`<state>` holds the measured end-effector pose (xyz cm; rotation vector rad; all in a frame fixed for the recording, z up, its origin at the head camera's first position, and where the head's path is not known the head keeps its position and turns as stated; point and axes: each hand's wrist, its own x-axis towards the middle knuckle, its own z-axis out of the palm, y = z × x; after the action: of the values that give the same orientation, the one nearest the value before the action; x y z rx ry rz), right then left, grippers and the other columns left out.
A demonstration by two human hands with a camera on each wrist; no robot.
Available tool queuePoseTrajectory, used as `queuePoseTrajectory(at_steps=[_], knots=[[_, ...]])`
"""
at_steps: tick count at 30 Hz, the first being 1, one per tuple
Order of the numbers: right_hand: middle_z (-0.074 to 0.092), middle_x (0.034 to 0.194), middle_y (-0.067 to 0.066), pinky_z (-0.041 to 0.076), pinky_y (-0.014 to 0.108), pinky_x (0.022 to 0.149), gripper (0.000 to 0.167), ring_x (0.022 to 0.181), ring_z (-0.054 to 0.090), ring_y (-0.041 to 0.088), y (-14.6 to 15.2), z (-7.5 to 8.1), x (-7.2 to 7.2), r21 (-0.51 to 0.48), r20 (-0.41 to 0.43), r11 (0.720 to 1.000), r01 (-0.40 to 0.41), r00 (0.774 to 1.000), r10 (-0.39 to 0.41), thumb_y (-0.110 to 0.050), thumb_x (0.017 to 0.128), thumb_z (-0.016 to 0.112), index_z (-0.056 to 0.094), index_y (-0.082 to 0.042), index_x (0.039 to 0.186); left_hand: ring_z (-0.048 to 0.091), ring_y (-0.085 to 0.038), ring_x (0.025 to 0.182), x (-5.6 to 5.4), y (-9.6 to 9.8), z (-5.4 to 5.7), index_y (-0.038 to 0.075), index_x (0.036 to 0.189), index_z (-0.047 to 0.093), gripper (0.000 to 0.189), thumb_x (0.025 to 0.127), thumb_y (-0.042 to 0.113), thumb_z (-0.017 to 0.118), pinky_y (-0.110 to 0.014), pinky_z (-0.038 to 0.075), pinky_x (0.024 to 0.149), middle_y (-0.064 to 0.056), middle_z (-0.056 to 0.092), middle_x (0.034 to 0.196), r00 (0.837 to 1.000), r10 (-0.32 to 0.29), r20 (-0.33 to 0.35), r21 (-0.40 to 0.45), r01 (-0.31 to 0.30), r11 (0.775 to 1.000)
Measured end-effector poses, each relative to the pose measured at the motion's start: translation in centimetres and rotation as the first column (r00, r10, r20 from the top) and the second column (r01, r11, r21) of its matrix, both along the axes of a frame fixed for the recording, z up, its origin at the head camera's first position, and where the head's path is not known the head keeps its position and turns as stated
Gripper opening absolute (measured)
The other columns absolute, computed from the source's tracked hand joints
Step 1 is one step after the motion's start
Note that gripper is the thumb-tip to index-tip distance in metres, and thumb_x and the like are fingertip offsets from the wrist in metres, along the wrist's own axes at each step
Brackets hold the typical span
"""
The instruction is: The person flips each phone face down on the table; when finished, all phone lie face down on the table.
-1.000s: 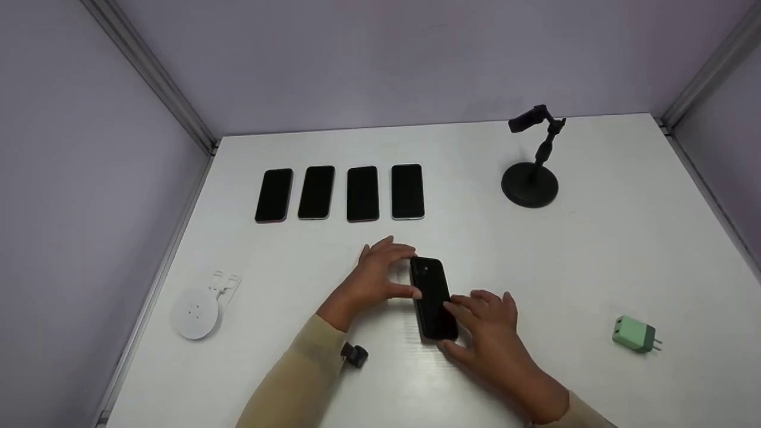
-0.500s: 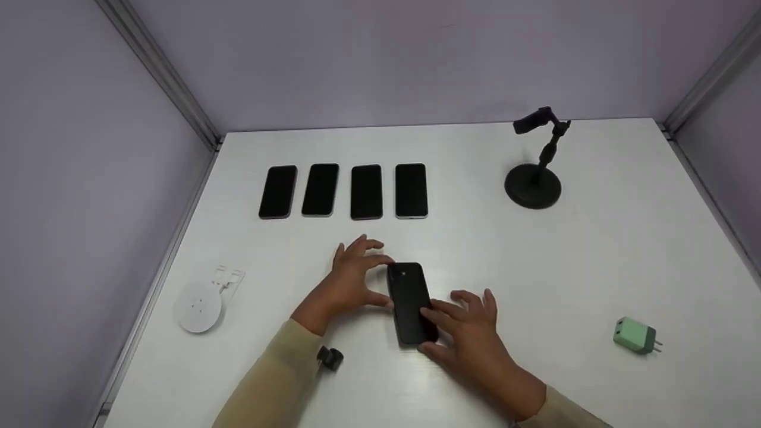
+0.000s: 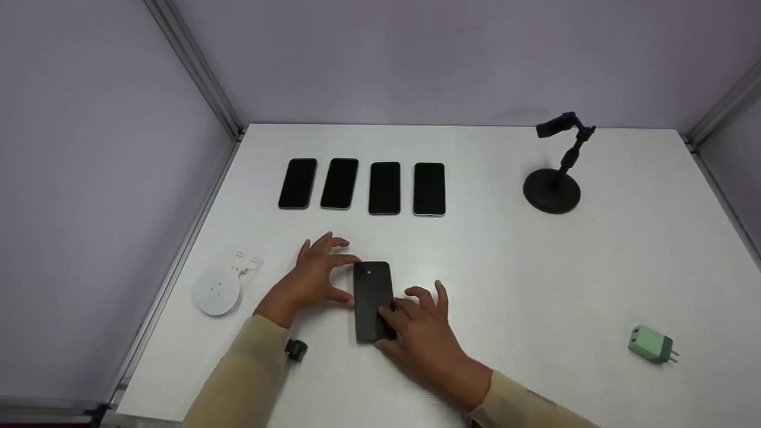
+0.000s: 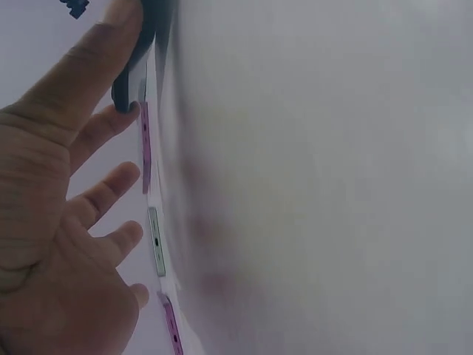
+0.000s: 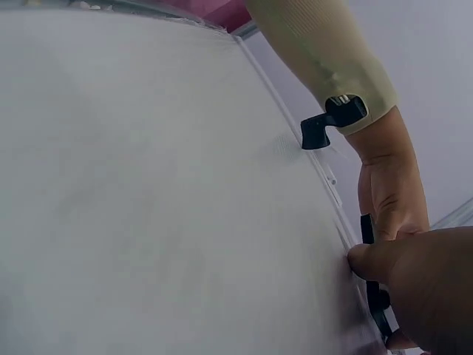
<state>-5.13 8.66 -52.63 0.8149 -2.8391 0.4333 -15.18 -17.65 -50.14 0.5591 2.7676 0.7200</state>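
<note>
A black smartphone (image 3: 371,297), its back with the camera lens up, lies near the front middle of the white table. My left hand (image 3: 315,270) holds it at its upper left, index fingertip at the top corner and thumb on the long edge. In the left wrist view the left thumb (image 4: 96,55) overlaps the phone's dark side, and the other three fingers are spread away from it. At the lower right, my right hand (image 3: 422,330) grips the same phone between thumb and index finger, the index fingertip on its back. Its outer fingers are raised.
Several dark-screened phones (image 3: 384,188) lie in a row behind the hands. A black stand (image 3: 552,190) with a round base is at the back right, a green charger plug (image 3: 651,343) at the right. On the left lies a white disc (image 3: 216,291) with a clear plate.
Both hands have slid the black phone leftward across the table, and it has turned a little straighter. The view has shifted slightly, moving the other items rightward in frame.
</note>
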Motion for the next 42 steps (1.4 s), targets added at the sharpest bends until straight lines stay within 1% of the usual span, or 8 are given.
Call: queuePoseTrajectory(at_steps=[5,11,17,20,26,33,37,42], knots=[[0.077,0.129,0.004,0.029,0.075,0.122,0.065,0.135,0.055,0.029,-2.4,0.5,-0.4,0.023,-0.045,0.999,-0.024,0.999,0.025,-0.057,0.09,0.086,0.076,-0.01,0.135,0.015,-0.041,0.17,-0.2,-2.2,0.1,0.021,0.149,0.07,0.079,0.077,0.029,0.102,-0.067,0.005,0.136,-0.011,0.046,0.168,0.999,0.011,0.037,-0.03,-0.01,1.0],[0.078,0.126,0.004,0.029,0.074,0.122,0.064,0.135,0.056,0.028,-5.3,0.7,-1.2,0.029,-0.055,0.999,-0.035,0.998,0.037,-0.056,0.09,0.086,0.075,-0.011,0.134,0.013,-0.043,0.169,-0.5,-4.9,0.3,0.023,0.153,0.067,0.084,0.077,0.029,0.102,-0.067,0.004,0.136,-0.013,0.043,0.17,0.997,0.042,0.064,-0.073,-0.038,0.997],[0.08,0.12,0.006,0.028,0.072,0.124,0.073,0.134,0.056,0.028,-8.3,0.6,-2.0,-0.001,-0.048,0.999,-0.037,0.998,0.037,-0.058,0.088,0.087,0.072,-0.005,0.136,0.014,-0.045,0.169,-0.6,-6.8,1.3,0.024,0.154,0.065,0.09,0.073,0.029,0.104,-0.068,0.005,0.135,-0.014,0.042,0.172,0.997,0.06,0.056,-0.193,-0.048,0.98],[0.081,0.118,0.007,0.028,0.071,0.125,0.075,0.133,0.057,0.028,-9.4,0.6,-2.1,-0.003,-0.047,0.999,-0.034,0.998,0.034,-0.058,0.087,0.088,0.07,-0.006,0.138,0.015,-0.047,0.168,-0.5,-7.4,1.8,0.021,0.152,0.067,0.088,0.072,0.029,0.104,-0.071,0.005,0.134,-0.015,0.042,0.171,0.998,0.054,0.031,-0.255,-0.045,0.966],[0.081,0.115,0.007,0.031,0.07,0.124,0.077,0.132,0.057,0.028,-10.8,0.4,-2.1,0.018,-0.083,0.999,-0.049,0.995,0.05,-0.059,0.087,0.088,0.069,-0.006,0.138,0.017,-0.05,0.166,-0.2,-7.7,2.7,0.018,0.147,0.07,0.082,0.073,0.028,0.104,-0.076,0.007,0.132,-0.016,0.046,0.168,0.999,0.043,-0.015,-0.355,-0.045,0.934],[0.081,0.113,0.005,0.033,0.069,0.122,0.076,0.13,0.057,0.027,-12.2,0.2,-1.5,0.035,-0.11,0.998,-0.06,0.992,0.063,-0.062,0.087,0.086,0.069,-0.007,0.136,0.022,-0.051,0.165,0.8,-8.6,3.0,0.018,0.141,0.074,0.079,0.069,0.024,0.105,-0.078,0.009,0.13,-0.016,0.051,0.164,0.997,0.062,-0.053,-0.377,-0.078,0.923],[0.081,0.112,0.005,0.035,0.069,0.121,0.076,0.128,0.058,0.027,-12.7,0.3,-1.2,0.025,-0.117,0.998,-0.065,0.991,0.067,-0.062,0.085,0.088,0.069,-0.007,0.134,0.022,-0.052,0.164,1.2,-8.9,3.1,0.018,0.141,0.075,0.079,0.069,0.023,0.105,-0.079,0.009,0.13,-0.017,0.051,0.164,0.996,0.07,-0.058,-0.387,-0.087,0.918],[0.08,0.113,0.005,0.033,0.068,0.123,0.076,0.132,0.057,0.029,-13.2,0.3,-1.0,0.022,-0.087,0.997,-0.069,0.994,0.071,-0.064,0.087,0.085,0.068,-0.007,0.136,0.024,-0.052,0.163,1.5,-9.0,3.3,0.019,0.141,0.075,0.079,0.068,0.024,0.106,-0.08,0.01,0.129,-0.017,0.053,0.163,0.994,0.073,-0.08,-0.406,-0.099,0.908]])
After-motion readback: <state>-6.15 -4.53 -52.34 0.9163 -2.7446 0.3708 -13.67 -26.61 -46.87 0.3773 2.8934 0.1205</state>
